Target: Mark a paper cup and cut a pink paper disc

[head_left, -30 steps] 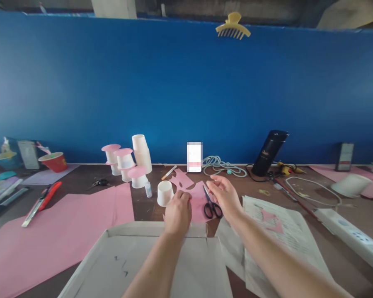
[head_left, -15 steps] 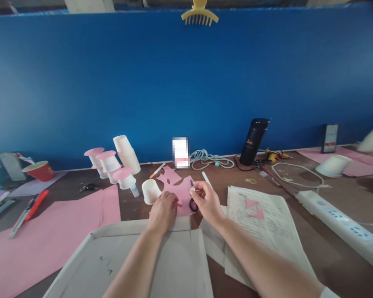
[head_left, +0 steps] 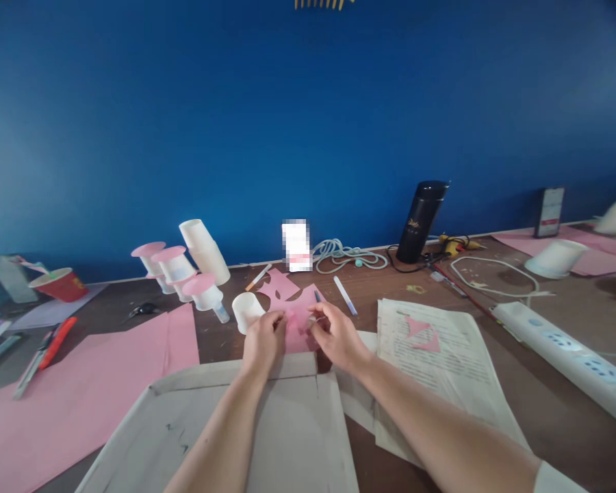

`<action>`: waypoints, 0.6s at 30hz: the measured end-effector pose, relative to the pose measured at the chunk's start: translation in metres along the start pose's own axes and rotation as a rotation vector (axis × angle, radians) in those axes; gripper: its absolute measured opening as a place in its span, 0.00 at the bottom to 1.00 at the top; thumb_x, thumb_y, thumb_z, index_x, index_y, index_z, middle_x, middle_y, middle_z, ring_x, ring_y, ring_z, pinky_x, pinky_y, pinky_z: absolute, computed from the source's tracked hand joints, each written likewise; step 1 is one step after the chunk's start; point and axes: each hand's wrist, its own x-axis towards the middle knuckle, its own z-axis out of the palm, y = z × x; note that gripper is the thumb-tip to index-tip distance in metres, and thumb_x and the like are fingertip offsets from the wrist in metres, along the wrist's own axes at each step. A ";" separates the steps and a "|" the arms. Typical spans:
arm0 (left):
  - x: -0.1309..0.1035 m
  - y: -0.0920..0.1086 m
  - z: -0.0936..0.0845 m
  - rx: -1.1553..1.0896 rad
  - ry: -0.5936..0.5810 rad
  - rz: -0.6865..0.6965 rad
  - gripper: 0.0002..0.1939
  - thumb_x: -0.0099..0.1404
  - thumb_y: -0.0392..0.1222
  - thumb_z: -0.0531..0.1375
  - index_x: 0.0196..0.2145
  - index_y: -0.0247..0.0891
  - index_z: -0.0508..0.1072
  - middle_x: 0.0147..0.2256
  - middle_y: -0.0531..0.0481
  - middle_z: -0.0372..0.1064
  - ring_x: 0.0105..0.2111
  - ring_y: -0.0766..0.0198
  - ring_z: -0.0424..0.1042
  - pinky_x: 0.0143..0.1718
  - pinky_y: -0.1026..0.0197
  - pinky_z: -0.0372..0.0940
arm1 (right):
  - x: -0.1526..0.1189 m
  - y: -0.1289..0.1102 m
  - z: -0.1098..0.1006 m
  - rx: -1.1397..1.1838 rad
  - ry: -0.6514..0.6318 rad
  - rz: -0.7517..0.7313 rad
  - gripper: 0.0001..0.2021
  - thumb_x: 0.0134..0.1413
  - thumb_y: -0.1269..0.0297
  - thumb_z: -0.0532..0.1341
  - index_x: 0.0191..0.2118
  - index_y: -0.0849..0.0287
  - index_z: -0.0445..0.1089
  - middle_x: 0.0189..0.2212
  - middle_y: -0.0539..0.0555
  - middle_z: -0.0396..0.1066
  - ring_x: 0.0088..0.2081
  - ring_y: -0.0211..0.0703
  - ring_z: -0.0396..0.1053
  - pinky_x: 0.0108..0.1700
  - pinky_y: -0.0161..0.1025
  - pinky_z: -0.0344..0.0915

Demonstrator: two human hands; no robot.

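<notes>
My left hand [head_left: 264,340] is closed, its fingertips pinching a small piece of pink paper [head_left: 292,319] over a larger cut pink sheet [head_left: 305,342]. My right hand [head_left: 340,337] is just to the right, thumb and fingertips pinched near that piece. What lies between them is too small and blurred to name. A dark, pointed tip [head_left: 317,296] shows beyond the right fingers, the rest of it hidden. Beside my left hand a white paper cup [head_left: 246,311] stands mouth tilted up. Behind the hands lies a pink offcut with curved cuts [head_left: 280,284].
White cups with pink discs [head_left: 200,284] and a leaning cup stack [head_left: 205,252] stand left. A red utility knife [head_left: 56,342] lies on pink paper [head_left: 107,383]. Rightward are a marker [head_left: 345,296], a printed sheet [head_left: 441,370], a black flask [head_left: 421,222] and a power strip [head_left: 569,356].
The view has tilted down a little. My right hand has moved nearer my left, and the black ring beside it no longer shows. The marker is now uncovered.
</notes>
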 end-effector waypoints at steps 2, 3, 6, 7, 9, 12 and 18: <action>0.001 0.000 -0.002 -0.030 0.025 -0.059 0.14 0.64 0.45 0.52 0.31 0.38 0.76 0.28 0.51 0.73 0.28 0.63 0.68 0.31 0.63 0.58 | 0.000 -0.005 -0.001 0.094 -0.020 0.088 0.11 0.54 0.67 0.56 0.43 0.57 0.69 0.39 0.56 0.72 0.35 0.42 0.73 0.35 0.38 0.71; 0.001 0.000 -0.003 -0.041 0.040 -0.076 0.14 0.64 0.45 0.52 0.33 0.39 0.76 0.29 0.51 0.74 0.29 0.63 0.69 0.32 0.64 0.59 | 0.001 -0.008 -0.001 0.163 -0.050 0.150 0.10 0.54 0.66 0.55 0.42 0.58 0.69 0.37 0.56 0.73 0.34 0.41 0.74 0.31 0.36 0.71; 0.000 0.002 -0.005 -0.040 0.084 -0.071 0.13 0.64 0.44 0.52 0.36 0.40 0.76 0.34 0.51 0.75 0.34 0.61 0.71 0.35 0.63 0.60 | 0.002 -0.013 -0.001 0.311 -0.141 0.347 0.06 0.53 0.68 0.55 0.36 0.58 0.68 0.27 0.52 0.73 0.24 0.38 0.72 0.23 0.32 0.68; -0.001 0.003 -0.005 -0.033 0.097 -0.040 0.14 0.64 0.44 0.52 0.37 0.40 0.76 0.36 0.50 0.76 0.36 0.60 0.72 0.36 0.63 0.61 | 0.003 -0.014 -0.001 0.345 -0.165 0.406 0.05 0.52 0.68 0.56 0.34 0.59 0.68 0.25 0.52 0.73 0.22 0.37 0.70 0.21 0.31 0.67; -0.003 0.005 -0.004 -0.017 0.122 0.058 0.15 0.66 0.45 0.50 0.38 0.40 0.76 0.40 0.48 0.75 0.40 0.59 0.72 0.40 0.61 0.63 | 0.004 -0.014 0.001 0.417 -0.197 0.496 0.05 0.52 0.65 0.58 0.31 0.60 0.68 0.24 0.52 0.72 0.23 0.37 0.71 0.18 0.29 0.64; -0.006 0.007 -0.004 0.006 0.132 0.225 0.15 0.67 0.43 0.50 0.39 0.39 0.76 0.42 0.47 0.75 0.43 0.59 0.71 0.44 0.59 0.63 | 0.006 -0.014 0.003 0.523 -0.200 0.557 0.13 0.53 0.55 0.60 0.28 0.61 0.68 0.25 0.53 0.71 0.25 0.38 0.71 0.16 0.28 0.61; -0.008 0.007 -0.002 0.062 0.093 0.346 0.13 0.65 0.34 0.52 0.40 0.41 0.76 0.40 0.48 0.74 0.41 0.60 0.70 0.45 0.57 0.63 | 0.007 -0.007 -0.002 0.201 -0.117 0.371 0.16 0.52 0.51 0.60 0.24 0.59 0.69 0.16 0.47 0.65 0.16 0.33 0.60 0.18 0.31 0.54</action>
